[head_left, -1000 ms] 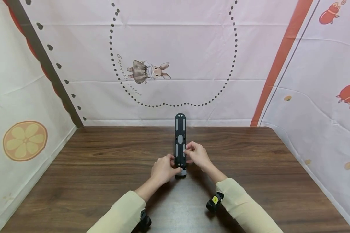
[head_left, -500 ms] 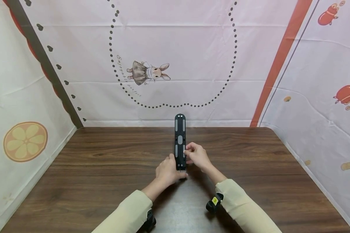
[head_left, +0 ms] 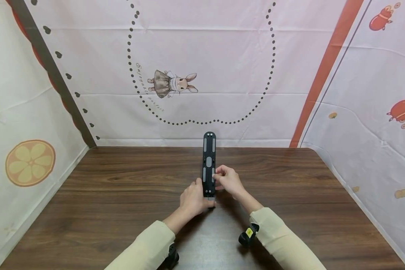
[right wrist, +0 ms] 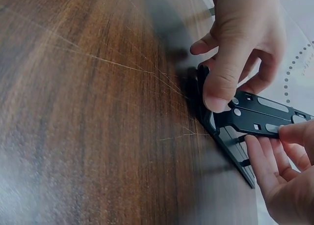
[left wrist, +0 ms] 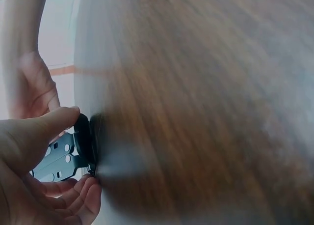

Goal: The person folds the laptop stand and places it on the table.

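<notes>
A long black folding stand (head_left: 209,149) with grey pads and silver rivets stands upright on the table at the middle of the head view. My left hand (head_left: 192,198) grips its lower end. In the left wrist view the left thumb lies on the black end piece (left wrist: 84,139) by the hinge, with the fingers curled below. My right hand (head_left: 228,181) pinches the stand's right edge between thumb and fingers, a little higher up. Near the hinge in the right wrist view, a flat black base part (right wrist: 229,151) angles out against the tabletop.
The dark wood-grain table (head_left: 121,180) extends on both sides of the hands. A printed cloth (head_left: 222,67) hangs behind it, with more cloth at the left and right. A small black wrist camera (head_left: 248,235) sits at the right cuff.
Since a second ago my left hand has shifted slightly right and wrapped closer round the stand's lower end, its thumb now lower. The right hand and stand stay nearly in place.
</notes>
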Tool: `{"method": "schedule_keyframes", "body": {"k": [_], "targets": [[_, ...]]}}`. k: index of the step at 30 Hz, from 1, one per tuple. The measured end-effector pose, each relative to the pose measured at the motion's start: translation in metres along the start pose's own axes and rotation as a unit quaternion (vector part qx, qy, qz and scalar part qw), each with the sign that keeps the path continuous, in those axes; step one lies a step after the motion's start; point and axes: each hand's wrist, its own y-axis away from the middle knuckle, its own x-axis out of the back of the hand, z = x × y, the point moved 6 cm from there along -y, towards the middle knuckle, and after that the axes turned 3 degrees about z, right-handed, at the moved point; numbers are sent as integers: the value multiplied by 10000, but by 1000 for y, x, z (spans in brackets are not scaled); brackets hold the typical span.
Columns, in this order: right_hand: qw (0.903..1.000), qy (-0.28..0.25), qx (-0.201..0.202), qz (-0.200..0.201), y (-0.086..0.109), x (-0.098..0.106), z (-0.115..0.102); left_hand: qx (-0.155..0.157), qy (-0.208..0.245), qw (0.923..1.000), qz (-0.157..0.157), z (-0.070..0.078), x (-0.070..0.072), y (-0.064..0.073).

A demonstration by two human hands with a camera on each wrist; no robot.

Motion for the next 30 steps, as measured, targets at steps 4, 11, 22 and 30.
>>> {"method": "schedule_keyframes", "body": {"k": [4, 11, 22, 30], "targets": [[9999, -99, 15, -45, 0, -1, 1, -54, 2, 10000, -13, -5, 3, 0], [9999, -82, -57, -114, 0, -1, 1, -133, 89, 9998, -101, -12, 8, -1], [9998, -53, -44, -205, 1, -4, -1, -276, 182, 9993, -177, -25, 13, -4], [9994, 201, 172, -226, -3, 0, -5, -370, 143, 9992, -100, -35, 18, -8]]}}
